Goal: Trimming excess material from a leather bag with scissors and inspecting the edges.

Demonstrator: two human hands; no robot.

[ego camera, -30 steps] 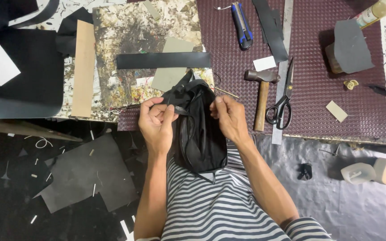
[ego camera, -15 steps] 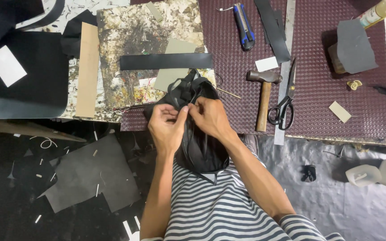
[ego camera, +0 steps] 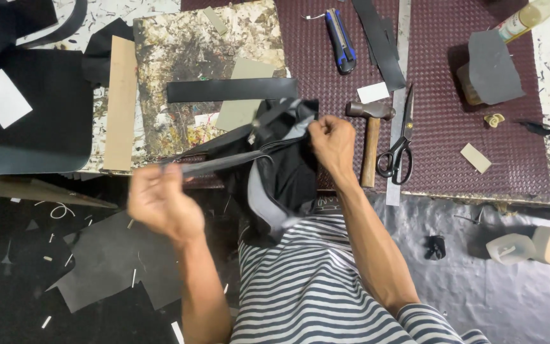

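A black leather bag piece [ego camera: 284,169] with a grey lining hangs over the front edge of the worktable [ego camera: 529,191], above my striped shirt. My right hand [ego camera: 332,141] pinches its upper right corner. My left hand [ego camera: 163,202], blurred, is out to the lower left and grips the end of a long grey-black strap [ego camera: 224,162] that runs taut from the bag piece.
On the maroon mat lie a wooden-handled hammer [ego camera: 370,137], black scissors [ego camera: 399,146], a steel ruler [ego camera: 400,95] and a blue utility knife [ego camera: 340,39]. A black strip [ego camera: 230,90] rests on a stained board [ego camera: 205,57]. Leather scraps [ego camera: 106,261] litter the floor at left.
Both hands were together on the bag's top edge. My left hand has pulled away down and to the left, drawing the strap out; my right hand stays on the bag.
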